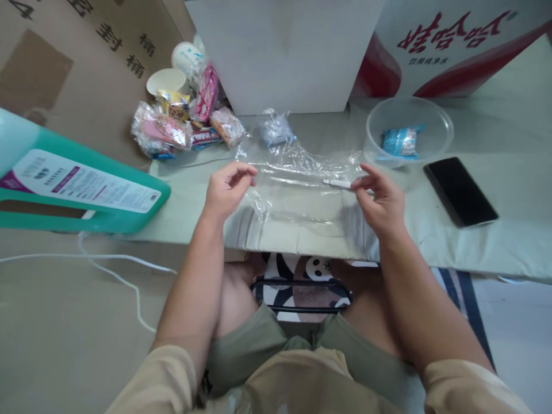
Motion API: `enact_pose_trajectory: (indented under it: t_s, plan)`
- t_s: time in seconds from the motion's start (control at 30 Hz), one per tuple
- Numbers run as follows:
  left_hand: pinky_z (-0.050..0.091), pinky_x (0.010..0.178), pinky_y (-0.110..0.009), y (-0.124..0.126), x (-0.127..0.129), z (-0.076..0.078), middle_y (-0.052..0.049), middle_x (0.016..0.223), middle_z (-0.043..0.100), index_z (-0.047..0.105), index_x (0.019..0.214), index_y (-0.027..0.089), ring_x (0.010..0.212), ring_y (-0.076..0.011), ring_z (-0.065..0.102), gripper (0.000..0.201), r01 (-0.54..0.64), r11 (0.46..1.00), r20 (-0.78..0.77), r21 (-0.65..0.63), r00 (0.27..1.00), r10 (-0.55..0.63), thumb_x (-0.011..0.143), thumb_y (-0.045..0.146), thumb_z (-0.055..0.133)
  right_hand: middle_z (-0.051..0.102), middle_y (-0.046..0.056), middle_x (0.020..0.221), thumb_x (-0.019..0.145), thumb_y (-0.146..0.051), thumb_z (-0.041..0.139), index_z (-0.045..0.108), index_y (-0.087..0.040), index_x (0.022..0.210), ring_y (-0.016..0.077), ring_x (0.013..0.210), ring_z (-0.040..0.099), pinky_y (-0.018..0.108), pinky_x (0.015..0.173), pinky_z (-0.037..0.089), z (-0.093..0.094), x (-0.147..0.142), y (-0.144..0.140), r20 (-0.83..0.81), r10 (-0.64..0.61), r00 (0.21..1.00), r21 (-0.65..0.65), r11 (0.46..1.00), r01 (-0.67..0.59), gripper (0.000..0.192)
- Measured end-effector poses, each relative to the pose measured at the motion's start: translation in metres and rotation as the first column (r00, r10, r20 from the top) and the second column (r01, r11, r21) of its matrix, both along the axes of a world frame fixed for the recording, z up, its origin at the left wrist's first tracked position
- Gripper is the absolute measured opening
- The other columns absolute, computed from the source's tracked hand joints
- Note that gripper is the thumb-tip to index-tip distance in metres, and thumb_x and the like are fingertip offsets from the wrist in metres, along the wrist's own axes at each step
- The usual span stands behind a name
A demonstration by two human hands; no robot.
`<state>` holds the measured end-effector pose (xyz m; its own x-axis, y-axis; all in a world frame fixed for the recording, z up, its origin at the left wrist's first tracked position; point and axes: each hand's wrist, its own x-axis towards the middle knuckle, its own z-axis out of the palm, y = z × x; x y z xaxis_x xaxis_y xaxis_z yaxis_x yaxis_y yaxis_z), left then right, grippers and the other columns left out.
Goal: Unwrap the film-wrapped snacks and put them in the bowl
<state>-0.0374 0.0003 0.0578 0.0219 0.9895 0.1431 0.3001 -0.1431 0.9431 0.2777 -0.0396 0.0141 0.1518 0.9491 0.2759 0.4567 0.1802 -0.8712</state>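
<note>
Film (297,183) could tear if I tug: right hand (383,201) pinches white strip (338,183); left hand (226,188), cannot tell its hold

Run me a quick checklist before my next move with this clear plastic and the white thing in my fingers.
1. Slim white object held in the right hand: ok, pinched at the fingertips.
2. Left hand gripping the clear plastic: cannot tell; its fingertips are at the edge.
3. Clear plastic smooth: not ok, it is creased.
4. Phone apart from the plastic: ok, it lies beyond the right hand.
5. Blue packet inside the round tub: ok.
</note>
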Motion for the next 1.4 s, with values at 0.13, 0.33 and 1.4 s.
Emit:
enact_pose_trajectory:
  t_s: [0.13, 0.33, 1.4]
  plan:
    - [0.052, 0.074, -0.027, 0.003, -0.005, -0.003, 0.002, 0.077, 0.063, 0.072, 0.112, 0.022, 0.071, -0.0131, 0.058, 0.046, 0.048, 0.996, -0.182, -0.075, 0.981, -0.061, 0.066, 0.021, 0.078, 0.067, 0.006, 0.088, 0.080, -0.034, 0.058, 0.074, -0.024, 0.112, 0.0239, 0.089, 0.066, 0.047, 0.094, 0.055, 0.000, 0.002, 0.005, 0.218, -0.062, 0.974, -0.009, 0.998, 0.065, 0.037]
    - [0.051, 0.102, -0.035, 0.006, -0.006, 0.005, -0.004, 0.092, 0.062, 0.069, 0.064, 0.021, 0.101, -0.0208, 0.063, 0.011, -0.101, 0.988, -0.217, 0.115, 0.968, 0.124, 0.066, 0.015, 0.078, 0.066, 0.013, 0.116, 0.080, -0.036, 0.060, 0.065, -0.026, 0.075, 0.0335, 0.125, 0.061, 0.056, 0.106, 0.048, 0.021, 0.004, 0.003, 0.294, -0.105, 0.950, 0.061, 0.994, 0.091, 0.013]
    - [0.064, 0.082, -0.043, 0.011, 0.054, -0.019, -0.017, 0.111, 0.077, 0.075, 0.108, 0.017, 0.102, -0.0323, 0.077, 0.071, 0.502, 0.708, 0.604, -0.496, 0.785, -0.134, 0.069, 0.076, 0.076, 0.068, -0.001, 0.067, 0.087, -0.043, 0.060, 0.066, -0.020, 0.101, 0.0139, 0.053, 0.063, 0.030, 0.056, 0.054, 0.007, -0.061, 0.022, -0.418, 0.259, 0.870, -0.453, 0.771, -0.448, 0.028]
